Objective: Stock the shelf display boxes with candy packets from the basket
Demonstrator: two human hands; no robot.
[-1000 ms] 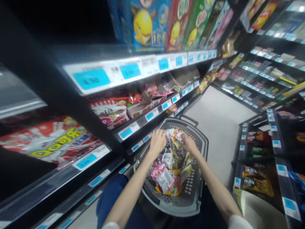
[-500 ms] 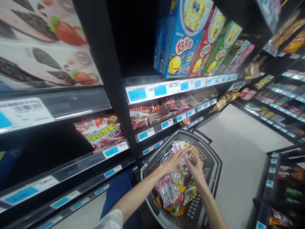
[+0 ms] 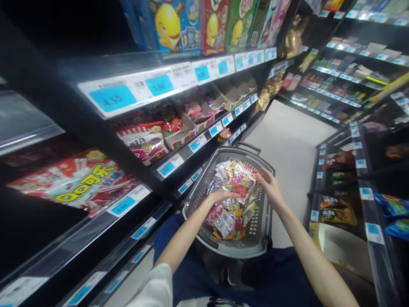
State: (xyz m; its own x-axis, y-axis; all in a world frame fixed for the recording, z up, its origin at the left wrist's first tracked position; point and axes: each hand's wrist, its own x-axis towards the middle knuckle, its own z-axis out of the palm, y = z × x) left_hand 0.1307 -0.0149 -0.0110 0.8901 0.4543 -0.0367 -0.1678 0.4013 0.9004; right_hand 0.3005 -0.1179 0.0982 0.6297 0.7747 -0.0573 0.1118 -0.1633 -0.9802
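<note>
A small red and white candy bag (image 3: 242, 183) with a striped top edge is held over the shopping basket, its printed front facing up. My left hand (image 3: 222, 196) grips its lower left edge, with the fingers partly hidden beneath it. On the other side, my right hand (image 3: 270, 185) pinches the bag near its upper right corner. Below both hands is the grey plastic basket (image 3: 228, 248), where several small candy packets lie loose: purple and white ones (image 3: 220, 175) at the far left, a pink packet with a silver back (image 3: 224, 223) nearer me.
Shelves with price labels (image 3: 159, 85) run along my left, bearing a QQ candy bag (image 3: 79, 181) and cartoon boxes (image 3: 172, 27). Open trays of candy bags (image 3: 179, 132) sit on a lower shelf. A low display rack (image 3: 361, 187) stands at right, beside the pale aisle floor (image 3: 275, 128).
My view has shifted, bringing my lap into sight. My hands have moved apart from close together, and the candy bag between them now shows its front.
</note>
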